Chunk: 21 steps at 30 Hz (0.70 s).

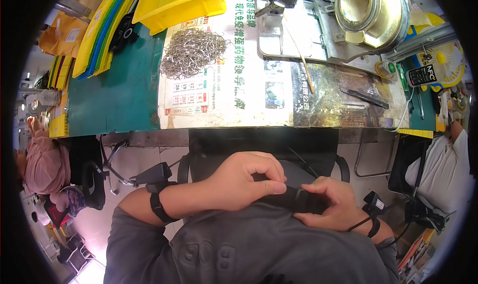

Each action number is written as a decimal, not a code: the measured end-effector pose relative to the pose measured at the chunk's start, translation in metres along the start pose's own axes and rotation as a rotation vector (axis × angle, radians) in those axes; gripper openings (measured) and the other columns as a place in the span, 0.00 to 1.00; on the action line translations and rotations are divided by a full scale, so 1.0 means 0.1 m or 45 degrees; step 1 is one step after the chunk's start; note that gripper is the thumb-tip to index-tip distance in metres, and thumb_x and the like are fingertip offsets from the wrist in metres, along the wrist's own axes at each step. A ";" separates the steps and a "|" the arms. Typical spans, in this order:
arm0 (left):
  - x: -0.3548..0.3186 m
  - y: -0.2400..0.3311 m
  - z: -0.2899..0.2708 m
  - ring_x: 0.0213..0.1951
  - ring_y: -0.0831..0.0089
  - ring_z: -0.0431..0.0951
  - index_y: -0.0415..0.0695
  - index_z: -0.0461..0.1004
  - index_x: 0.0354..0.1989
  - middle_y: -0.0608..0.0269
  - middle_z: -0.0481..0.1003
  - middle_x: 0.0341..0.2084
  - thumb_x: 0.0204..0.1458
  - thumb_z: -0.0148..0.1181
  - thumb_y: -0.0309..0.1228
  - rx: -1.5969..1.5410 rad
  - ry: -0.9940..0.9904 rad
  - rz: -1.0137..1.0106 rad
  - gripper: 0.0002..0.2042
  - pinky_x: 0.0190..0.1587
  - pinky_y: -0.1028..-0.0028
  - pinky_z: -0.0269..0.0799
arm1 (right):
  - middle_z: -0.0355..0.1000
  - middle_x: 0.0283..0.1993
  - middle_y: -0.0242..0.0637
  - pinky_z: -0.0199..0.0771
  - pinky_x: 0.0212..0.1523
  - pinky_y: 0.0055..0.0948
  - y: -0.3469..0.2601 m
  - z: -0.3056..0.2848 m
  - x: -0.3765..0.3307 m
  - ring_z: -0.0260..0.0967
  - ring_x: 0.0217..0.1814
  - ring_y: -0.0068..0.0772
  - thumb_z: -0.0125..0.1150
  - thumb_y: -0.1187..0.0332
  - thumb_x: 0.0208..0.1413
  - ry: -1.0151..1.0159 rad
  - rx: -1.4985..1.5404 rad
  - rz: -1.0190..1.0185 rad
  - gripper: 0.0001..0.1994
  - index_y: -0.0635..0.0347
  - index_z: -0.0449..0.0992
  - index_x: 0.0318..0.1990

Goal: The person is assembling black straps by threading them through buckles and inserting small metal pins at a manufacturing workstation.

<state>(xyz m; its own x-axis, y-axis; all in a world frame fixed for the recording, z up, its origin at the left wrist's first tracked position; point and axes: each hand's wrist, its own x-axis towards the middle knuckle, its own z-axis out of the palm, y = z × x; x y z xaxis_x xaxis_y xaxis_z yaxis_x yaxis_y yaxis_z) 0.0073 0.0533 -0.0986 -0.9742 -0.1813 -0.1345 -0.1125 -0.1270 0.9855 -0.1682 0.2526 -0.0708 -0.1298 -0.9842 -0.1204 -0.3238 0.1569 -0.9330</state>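
Both hands are down at my waist, below the table's front edge. My left hand (249, 180) is closed, with thumb and forefinger pinched together; what lies between them is too small to make out. Close beside it, my right hand (331, 203) curls its thumb and fingers round a dark strap-like thing (298, 197) in front of my grey shirt. Its exact kind is hard to tell against the dark cloth. Each wrist wears a black band with a small device, the left one (155, 174) and the right one (374, 203).
On the green-topped table (114, 99) lie a heap of thin bent metal pieces (194, 52), a yellow bin (179, 7), a thin wooden stick (301, 65) and dark tweezers (366, 98). A machine with a round brass-coloured bowl (366, 10) stands back right. Other people sit at both sides.
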 end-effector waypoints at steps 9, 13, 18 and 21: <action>0.01 0.05 -0.12 0.39 0.71 0.80 0.40 0.78 0.31 0.59 0.79 0.32 0.51 0.69 0.26 0.040 -0.135 -0.149 0.05 0.44 0.72 0.75 | 0.75 0.35 0.34 0.72 0.33 0.21 0.01 0.02 -0.01 0.71 0.32 0.20 0.81 0.66 0.43 -0.016 0.086 0.101 0.25 0.63 0.76 0.49; 0.07 0.20 -0.04 0.36 0.69 0.79 0.42 0.78 0.39 0.60 0.78 0.31 0.51 0.70 0.34 0.406 -0.170 -0.061 0.12 0.42 0.71 0.74 | 0.75 0.36 0.34 0.70 0.33 0.20 0.04 0.03 -0.01 0.69 0.32 0.19 0.81 0.66 0.44 -0.033 0.130 0.125 0.25 0.62 0.76 0.49; 0.16 0.17 0.08 0.36 0.58 0.80 0.44 0.77 0.41 0.57 0.79 0.32 0.53 0.67 0.44 0.669 -0.254 0.170 0.17 0.38 0.66 0.74 | 0.74 0.42 0.32 0.70 0.38 0.19 0.02 0.01 -0.02 0.69 0.38 0.17 0.78 0.69 0.47 -0.101 0.200 0.181 0.29 0.61 0.70 0.56; 0.21 0.13 0.09 0.36 0.57 0.80 0.44 0.78 0.41 0.57 0.79 0.31 0.52 0.68 0.45 0.628 -0.363 0.004 0.18 0.38 0.66 0.74 | 0.74 0.44 0.32 0.70 0.43 0.18 -0.05 0.02 0.02 0.71 0.42 0.17 0.71 0.76 0.53 -0.099 0.703 0.361 0.29 0.60 0.63 0.61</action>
<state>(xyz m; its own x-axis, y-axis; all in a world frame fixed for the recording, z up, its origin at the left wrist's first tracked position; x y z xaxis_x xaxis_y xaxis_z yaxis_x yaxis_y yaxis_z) -0.0164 0.0564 -0.0880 -0.9812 0.0984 -0.1659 -0.1210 0.3558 0.9267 -0.1652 0.2499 -0.0668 -0.0643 -0.9168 -0.3942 0.2478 0.3680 -0.8962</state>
